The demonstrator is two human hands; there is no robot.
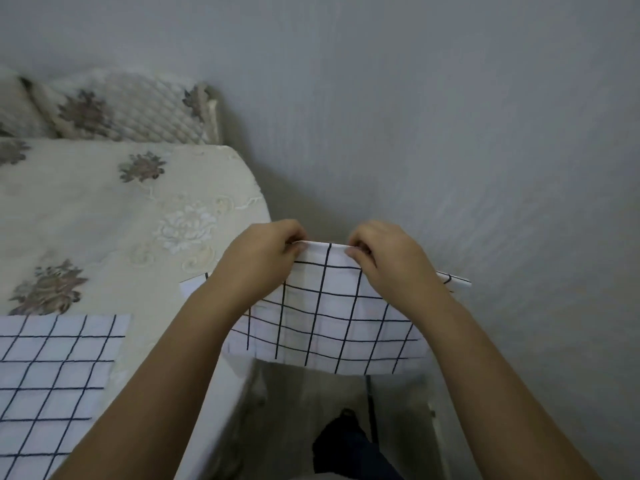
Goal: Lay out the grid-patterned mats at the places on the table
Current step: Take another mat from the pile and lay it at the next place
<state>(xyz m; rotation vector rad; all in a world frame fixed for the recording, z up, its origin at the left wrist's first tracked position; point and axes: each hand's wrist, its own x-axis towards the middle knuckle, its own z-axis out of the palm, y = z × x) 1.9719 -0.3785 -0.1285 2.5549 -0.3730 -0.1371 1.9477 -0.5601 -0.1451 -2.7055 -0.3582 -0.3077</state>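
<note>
Forearms come first, both bare, rising from the bottom edge and meeting at one mat. My left hand (263, 258) pinches the top edge of the mat (329, 317) between thumb and curled fingers. My right hand (388, 258) pinches the same edge just beside it, with a short run of cloth showing between the two pinches.

White with dark grid lines, the mat hangs down from those pinches in the air. It is off the table (104, 220), just past its right-hand edge, with the grey wall (450, 133) behind it. Its top edge looks doubled over, and its ends stick out past both wrists.

A second mat (59, 362) lies flat on the table at lower left, well apart from the held one. The table wears a cream cloth with flower motifs. Behind it, at upper left, stands a quilted cushion (121, 109) in the same pattern. Below the hanging mat is a dark shape (346, 441) low down; I cannot tell what it is.

I judge one place already laid and this mat in hand for another. The next move calls for swinging it left over the table. My hands should then slide apart along the edge to open it fully. Last, I would lower it flat, square to the table edge and clear of the second mat.
</note>
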